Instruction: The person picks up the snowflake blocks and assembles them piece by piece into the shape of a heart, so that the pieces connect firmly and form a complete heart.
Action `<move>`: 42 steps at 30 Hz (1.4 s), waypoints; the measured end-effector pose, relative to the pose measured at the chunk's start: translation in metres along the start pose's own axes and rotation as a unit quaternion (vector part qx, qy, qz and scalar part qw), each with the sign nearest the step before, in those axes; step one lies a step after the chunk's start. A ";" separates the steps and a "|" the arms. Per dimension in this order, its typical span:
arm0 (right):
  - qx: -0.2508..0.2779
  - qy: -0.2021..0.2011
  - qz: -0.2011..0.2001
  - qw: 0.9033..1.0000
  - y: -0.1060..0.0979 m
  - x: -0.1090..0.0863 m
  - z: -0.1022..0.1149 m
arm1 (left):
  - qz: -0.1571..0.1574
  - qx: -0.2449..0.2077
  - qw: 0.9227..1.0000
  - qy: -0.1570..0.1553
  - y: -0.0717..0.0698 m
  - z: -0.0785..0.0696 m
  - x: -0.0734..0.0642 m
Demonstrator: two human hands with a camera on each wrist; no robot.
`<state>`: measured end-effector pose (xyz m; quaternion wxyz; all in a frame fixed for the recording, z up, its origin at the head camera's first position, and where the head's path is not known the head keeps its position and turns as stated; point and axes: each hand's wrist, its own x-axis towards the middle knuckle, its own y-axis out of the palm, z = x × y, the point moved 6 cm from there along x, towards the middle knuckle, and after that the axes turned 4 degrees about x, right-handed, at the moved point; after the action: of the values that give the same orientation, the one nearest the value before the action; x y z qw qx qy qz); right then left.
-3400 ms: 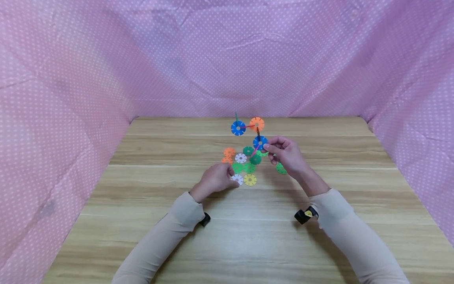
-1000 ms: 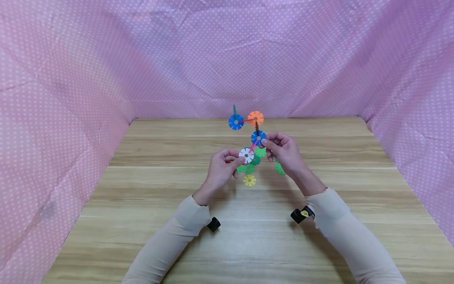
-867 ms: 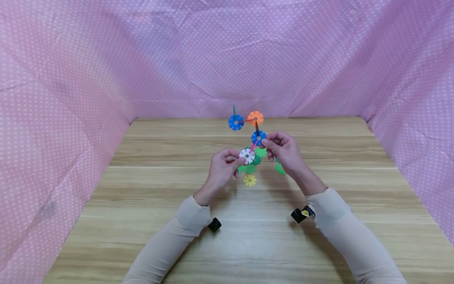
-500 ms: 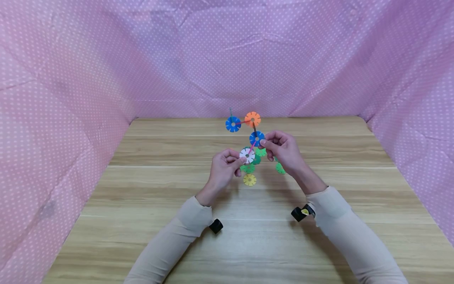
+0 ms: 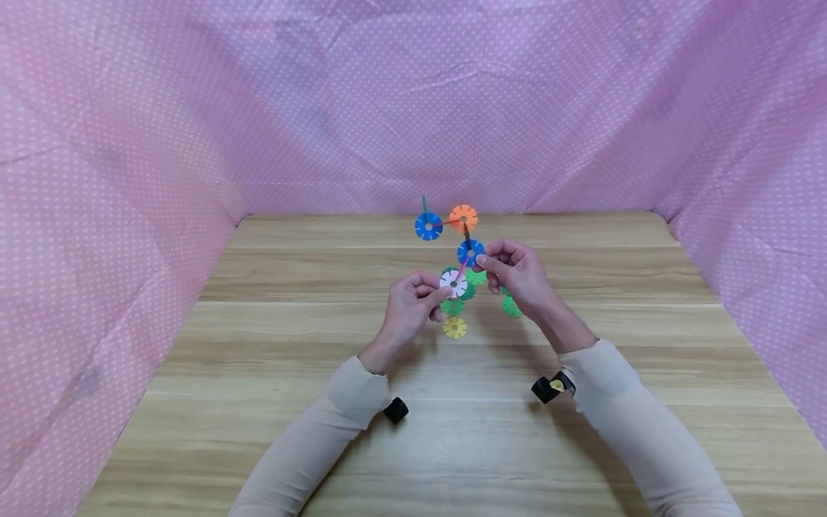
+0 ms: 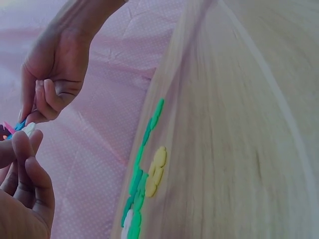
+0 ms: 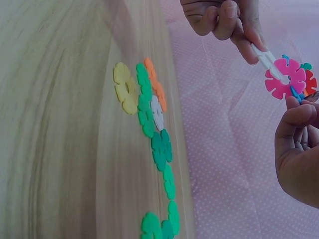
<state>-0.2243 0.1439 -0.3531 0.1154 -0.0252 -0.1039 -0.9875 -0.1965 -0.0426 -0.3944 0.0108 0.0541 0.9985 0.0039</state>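
Note:
My left hand [image 5: 410, 307] pinches a white notched plastic disc [image 5: 454, 284] between thumb and fingers. With my right hand [image 5: 520, 276] I pinch a blue disc [image 5: 470, 253], part of a raised chain of interlocking discs. The chain runs up through a brown disc seen edge-on [image 5: 467, 233], an orange disc [image 5: 463, 218] and a red one to another blue disc [image 5: 428, 227], with a green disc [image 5: 424, 208] standing at its end. In the right wrist view a pink disc [image 7: 279, 85] faces the camera, and the white disc's edge meets it at the rim.
Under the hands, loose discs lie on the wooden table [image 5: 323, 287]: a yellow disc [image 5: 455, 328], several green discs [image 7: 146, 114], a white one [image 7: 157, 112] and orange ones [image 7: 155, 84]. Another green disc [image 5: 512, 306] sits below my right hand. Pink dotted cloth [image 5: 413, 108] surrounds the table.
My left hand has picked up the white disc from the table and raised it to the pink disc. Over the last second the chain tilts slightly left, then back; both hands keep hold.

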 end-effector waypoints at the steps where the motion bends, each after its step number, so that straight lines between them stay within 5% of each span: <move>1: 0.001 0.002 -0.001 1.000 -0.001 0.000 -0.001 | 0.002 0.000 1.000 0.000 0.000 0.000 0.000; 19: -0.026 -0.009 0.005 1.000 -0.005 -0.001 0.002 | 0.076 0.063 0.995 0.018 -0.002 0.003 0.004; 28: -0.049 -0.014 0.001 0.999 -0.011 -0.001 0.003 | 0.115 0.161 0.979 0.052 -0.006 0.004 -0.001; 31: -0.044 -0.014 0.001 0.999 -0.012 -0.001 0.002 | 0.137 0.216 0.964 0.069 -0.008 0.006 -0.003; 35: -0.034 -0.017 0.002 0.999 -0.013 -0.002 0.002 | 0.155 0.314 0.933 0.084 -0.008 0.009 -0.006; 38: -0.029 -0.017 0.000 0.999 -0.016 -0.002 0.001 | 0.166 0.388 0.902 0.093 -0.007 0.011 -0.007; 42: -0.030 -0.015 -0.005 0.999 -0.024 -0.002 -0.001 | 0.186 0.481 0.849 0.116 0.000 0.014 -0.008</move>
<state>-0.2277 0.1668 -0.3594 0.1084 -0.0431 -0.0759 -0.9903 -0.1884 -0.0439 -0.4084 -0.1335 0.2366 0.8407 -0.4684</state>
